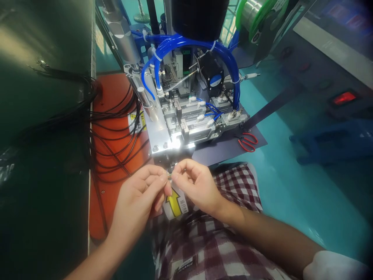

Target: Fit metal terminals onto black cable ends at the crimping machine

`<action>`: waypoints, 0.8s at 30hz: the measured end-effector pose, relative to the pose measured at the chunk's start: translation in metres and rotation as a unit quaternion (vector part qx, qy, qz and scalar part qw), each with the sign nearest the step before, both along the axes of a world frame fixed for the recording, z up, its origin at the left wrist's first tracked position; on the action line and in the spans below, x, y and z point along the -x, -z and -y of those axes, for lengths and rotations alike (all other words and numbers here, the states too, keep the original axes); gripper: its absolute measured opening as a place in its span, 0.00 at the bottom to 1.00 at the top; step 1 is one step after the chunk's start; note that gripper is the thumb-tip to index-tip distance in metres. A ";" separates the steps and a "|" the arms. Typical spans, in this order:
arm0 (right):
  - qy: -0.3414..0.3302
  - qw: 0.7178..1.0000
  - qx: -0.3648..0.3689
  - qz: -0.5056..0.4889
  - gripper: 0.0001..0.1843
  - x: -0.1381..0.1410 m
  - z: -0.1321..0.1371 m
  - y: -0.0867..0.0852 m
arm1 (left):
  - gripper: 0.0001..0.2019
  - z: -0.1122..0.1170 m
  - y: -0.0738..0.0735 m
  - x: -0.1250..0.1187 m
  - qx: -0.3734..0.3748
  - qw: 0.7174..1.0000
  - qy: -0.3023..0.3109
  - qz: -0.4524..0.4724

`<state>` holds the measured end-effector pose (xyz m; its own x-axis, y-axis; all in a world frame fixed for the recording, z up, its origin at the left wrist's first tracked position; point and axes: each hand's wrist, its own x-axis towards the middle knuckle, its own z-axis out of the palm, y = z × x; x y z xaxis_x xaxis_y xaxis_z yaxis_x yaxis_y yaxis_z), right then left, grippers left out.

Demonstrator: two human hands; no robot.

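My left hand (142, 190) and my right hand (196, 184) meet at the front edge of the metal machine (159, 134). Both are closed in a pinch, thumb against forefinger, with the fingertips almost touching. Between them show short thin wires (169, 177), one with an orange tint; most of their length is hidden by the fingers. Just below the hands is a white label with a yellow arrow (175, 204). Blue air tubes (186, 41) arch over the machine's cylinders and clamps behind the hands.
Black cables (116, 155) lie across the orange mat (122, 79) at left. Red-handled pliers (247, 142) rest on the dark base plate at right. A green solder wire spool (253, 15) stands at the back. A red-lit switch (344, 98) shows on a panel at far right.
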<state>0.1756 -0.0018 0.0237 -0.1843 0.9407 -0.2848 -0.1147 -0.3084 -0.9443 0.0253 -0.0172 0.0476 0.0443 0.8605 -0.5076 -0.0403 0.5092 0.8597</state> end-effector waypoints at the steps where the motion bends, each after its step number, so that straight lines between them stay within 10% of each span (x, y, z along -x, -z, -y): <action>1: 0.000 1.000 -0.003 -0.001 0.08 0.000 0.000 0.000 | 0.13 0.000 0.000 0.000 0.000 1.000 -0.002 0.001; 24: -0.091 0.981 -0.105 0.132 0.08 -0.021 -0.010 0.003 | 0.17 -0.003 -0.017 -0.009 0.033 0.996 -0.002 -0.088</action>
<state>0.1965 0.0086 0.0212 -0.3002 0.9422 -0.1490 0.1816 -0.0969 -0.9786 0.0338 -0.0145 0.0642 -0.0540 0.8252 -0.5623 0.1063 0.5646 0.8185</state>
